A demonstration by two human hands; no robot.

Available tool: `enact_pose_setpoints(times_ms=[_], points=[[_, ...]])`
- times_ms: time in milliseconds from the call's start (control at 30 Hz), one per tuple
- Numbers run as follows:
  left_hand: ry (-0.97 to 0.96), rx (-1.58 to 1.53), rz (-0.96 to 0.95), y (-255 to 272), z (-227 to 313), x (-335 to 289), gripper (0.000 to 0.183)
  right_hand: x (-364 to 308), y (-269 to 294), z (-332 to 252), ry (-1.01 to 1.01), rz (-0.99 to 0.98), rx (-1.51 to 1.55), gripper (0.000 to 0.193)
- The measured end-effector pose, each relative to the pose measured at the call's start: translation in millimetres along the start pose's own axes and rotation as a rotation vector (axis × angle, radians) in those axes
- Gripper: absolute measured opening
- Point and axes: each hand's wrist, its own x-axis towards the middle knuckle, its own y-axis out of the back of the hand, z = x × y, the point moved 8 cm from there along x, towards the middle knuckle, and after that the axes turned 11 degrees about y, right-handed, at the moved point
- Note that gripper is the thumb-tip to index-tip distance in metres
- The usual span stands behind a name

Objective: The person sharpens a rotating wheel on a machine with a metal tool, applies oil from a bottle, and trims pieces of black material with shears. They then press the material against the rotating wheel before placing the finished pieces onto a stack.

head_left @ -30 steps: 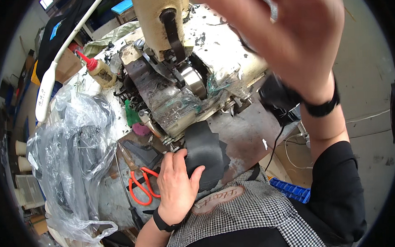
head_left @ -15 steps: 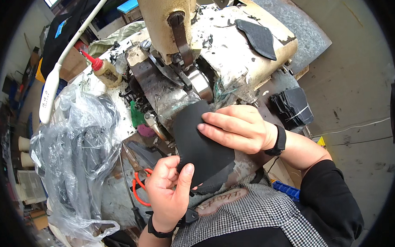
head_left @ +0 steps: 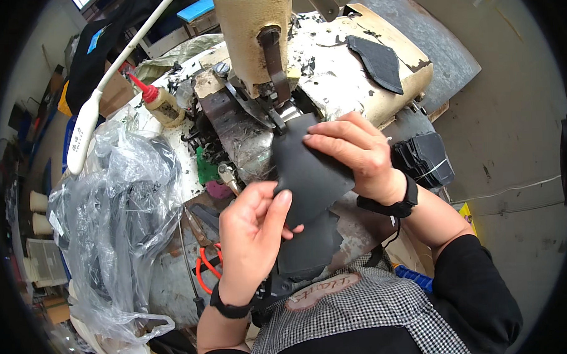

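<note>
A black flat piece of leather-like sheet (head_left: 311, 170) is at the front of a worn cream machine (head_left: 251, 44). Its far end reaches the metal presser foot (head_left: 278, 120). My left hand (head_left: 254, 231) pinches the piece's left edge, thumb on top and fingers curled at the edge. My right hand (head_left: 364, 152) holds the right side, fingers laid across the top; its thumb is hidden. Below, nearer my apron, more black pieces (head_left: 308, 248) lie on the metal table, partly covered by the held one.
Orange-handled scissors (head_left: 205, 264) and a clear plastic bag (head_left: 119, 201) lie to the left. A red-tipped bottle (head_left: 159, 105) stands beside the machine. One black piece (head_left: 376, 62) rests on the machine bed; a tied black stack (head_left: 423, 159) sits at right. A white lamp (head_left: 85, 131) hangs at left.
Both hands have moved the black piece forward, and its far end now meets the presser foot. More of the pieces beneath shows. The view has shifted slightly.
</note>
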Motion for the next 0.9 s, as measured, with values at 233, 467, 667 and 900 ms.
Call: enact_pose_setpoints(times_ms=[233,467,667,900], points=[[0.056,0.265,0.056,26,34,26,0.013,-8,8,-15,0.178,0.032,-0.100,0.030],[-0.191,0.501,0.166,70,66,42,0.009,7,-19,-50,0.281,0.027,-0.037,0.028],[-0.559,0.742,0.237,30,77,46,0.012,-2,-5,-28,0.191,-0.021,-0.214,0.034],[-0.580,0.931,0.331,-3,76,38,0.013,7,36,35,-0.043,0.141,-0.137,0.038]])
